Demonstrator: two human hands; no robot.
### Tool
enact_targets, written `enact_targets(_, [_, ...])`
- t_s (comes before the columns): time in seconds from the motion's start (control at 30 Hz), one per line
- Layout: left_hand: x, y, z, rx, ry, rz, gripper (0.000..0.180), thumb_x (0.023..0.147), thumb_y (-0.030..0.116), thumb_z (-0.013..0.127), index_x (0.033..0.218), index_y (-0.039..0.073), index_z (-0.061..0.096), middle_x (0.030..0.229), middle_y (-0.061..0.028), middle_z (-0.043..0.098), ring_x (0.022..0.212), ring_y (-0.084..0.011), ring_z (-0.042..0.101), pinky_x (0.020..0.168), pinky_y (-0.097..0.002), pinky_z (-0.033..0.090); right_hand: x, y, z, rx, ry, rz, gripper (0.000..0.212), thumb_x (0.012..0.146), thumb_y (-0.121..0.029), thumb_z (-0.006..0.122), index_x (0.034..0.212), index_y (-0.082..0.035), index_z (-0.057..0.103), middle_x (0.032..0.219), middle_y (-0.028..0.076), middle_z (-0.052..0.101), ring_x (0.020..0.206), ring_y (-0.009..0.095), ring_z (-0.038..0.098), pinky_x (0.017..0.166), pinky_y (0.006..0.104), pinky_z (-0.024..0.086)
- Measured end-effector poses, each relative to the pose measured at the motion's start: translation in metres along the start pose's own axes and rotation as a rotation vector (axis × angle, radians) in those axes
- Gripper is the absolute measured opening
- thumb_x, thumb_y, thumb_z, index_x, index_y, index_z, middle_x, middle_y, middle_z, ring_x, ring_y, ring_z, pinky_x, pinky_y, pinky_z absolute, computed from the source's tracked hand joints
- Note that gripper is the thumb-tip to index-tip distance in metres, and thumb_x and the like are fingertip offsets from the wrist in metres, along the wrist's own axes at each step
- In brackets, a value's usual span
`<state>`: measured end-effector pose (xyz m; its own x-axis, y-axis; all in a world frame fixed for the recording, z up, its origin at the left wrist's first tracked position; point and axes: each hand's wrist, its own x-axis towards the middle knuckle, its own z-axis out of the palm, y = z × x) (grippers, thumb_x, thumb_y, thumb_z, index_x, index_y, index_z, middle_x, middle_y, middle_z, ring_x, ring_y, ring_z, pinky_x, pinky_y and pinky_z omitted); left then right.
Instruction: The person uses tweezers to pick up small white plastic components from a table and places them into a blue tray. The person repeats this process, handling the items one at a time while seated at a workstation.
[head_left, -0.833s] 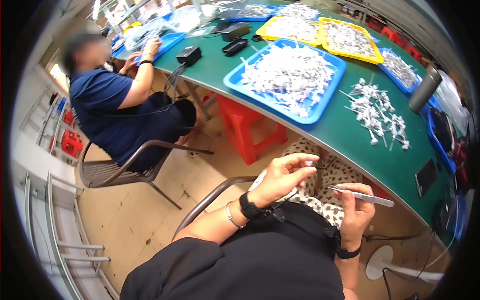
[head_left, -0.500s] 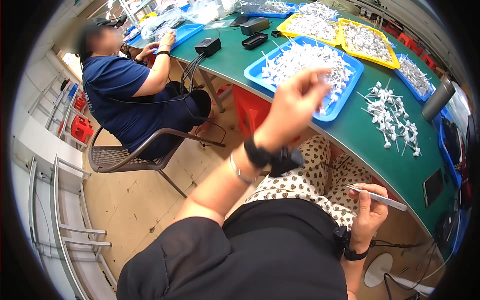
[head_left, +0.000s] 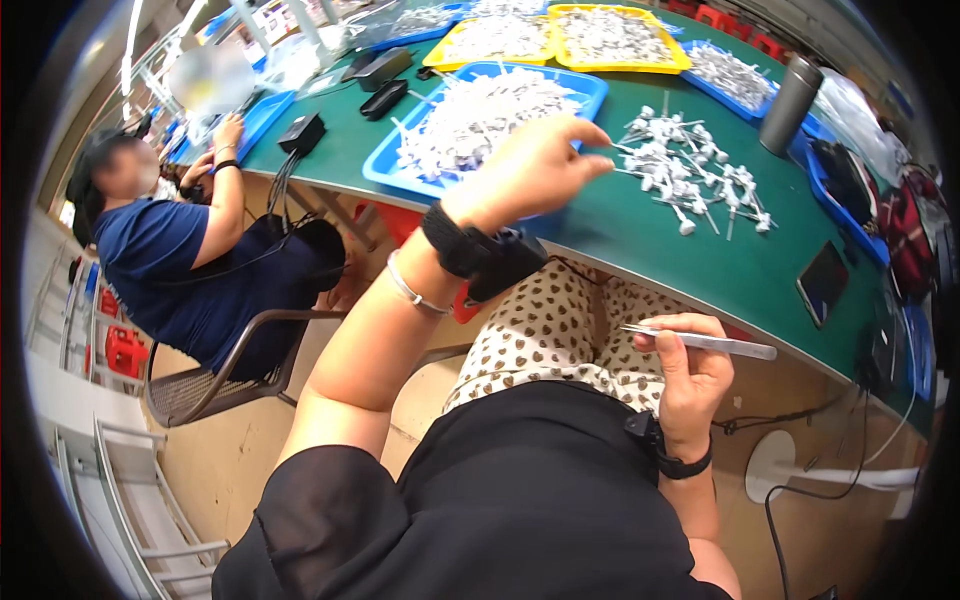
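Observation:
My left hand (head_left: 525,172) reaches over the table's near side, thumb and forefinger apart, with nothing visible between them. Its fingertips are beside a loose pile of small white parts with thin stems (head_left: 680,170) on the green tabletop. Behind and left of this hand is a blue tray (head_left: 597,98), heaped with similar white parts (head_left: 490,110) and partly covered by the hand. Above my lap, my right hand (head_left: 695,375) grips metal tweezers (head_left: 740,347) between thumb and fingers; their tips point left and hold nothing I can make out.
Yellow trays (head_left: 680,66) and another blue tray (head_left: 758,112) of white parts stand farther back. A dark grey bottle (head_left: 792,105) and a phone (head_left: 823,283) are at the right. Black boxes (head_left: 383,68) sit at the far left, near a seated co-worker (head_left: 165,235).
My left hand has moved from over the blue tray toward the loose pile, its fingers now apart. The view has shifted; my right hand still holds the tweezers above my lap.

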<state>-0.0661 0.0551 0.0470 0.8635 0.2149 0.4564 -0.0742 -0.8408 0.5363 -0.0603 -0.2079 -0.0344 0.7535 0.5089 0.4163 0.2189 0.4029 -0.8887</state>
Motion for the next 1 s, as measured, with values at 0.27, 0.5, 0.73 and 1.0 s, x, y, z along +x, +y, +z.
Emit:
enact_targets(0.27, [0.04,0.011,0.093,0.415,-0.1,0.203,0.017,0.078,0.007,0.062,0.093,0.003,0.07,0.096,-0.0187,0.066,0.096,-0.0378,0.064,0.084,-0.0453,0.053,0.004,-0.007,-0.005,-0.02,0.04,-0.053,0.013,0.095,-0.003,0.065,0.105,0.004,0.06,0.097,0.012,0.069,0.083,0.014,0.067,0.076,0.0258,0.057])
enact_targets(0.5, [0.055,0.015,0.112,0.441,-0.087,0.175,0.013,0.07,0.005,0.062,0.077,0.001,0.072,0.09,-0.0212,0.07,0.088,-0.0365,0.069,0.077,-0.0454,0.057,0.003,-0.007,-0.006,-0.044,0.071,-0.06,0.011,0.098,-0.003,0.061,0.106,0.003,0.059,0.097,0.011,0.067,0.082,0.015,0.066,0.077,0.0277,0.056])
enact_targets(0.73, [0.06,0.014,0.116,0.468,-0.183,0.161,0.014,0.071,0.01,0.067,0.081,0.004,0.075,0.091,-0.0174,0.072,0.091,-0.0345,0.069,0.079,-0.0413,0.057,0.001,-0.001,-0.009,-0.114,0.041,-0.089,0.011,0.099,-0.006,0.059,0.106,0.003,0.058,0.101,0.014,0.066,0.083,0.017,0.066,0.077,0.0287,0.056])
enact_targets(1.0, [0.064,0.012,0.108,0.082,0.218,0.1,0.009,0.073,0.01,0.071,0.075,0.003,0.067,0.085,-0.0189,0.069,0.082,-0.0357,0.066,0.074,-0.0444,0.054,0.001,0.001,-0.004,-0.1,0.031,-0.098,0.012,0.1,-0.007,0.058,0.107,0.002,0.057,0.099,0.015,0.066,0.081,0.018,0.066,0.075,0.0301,0.056])
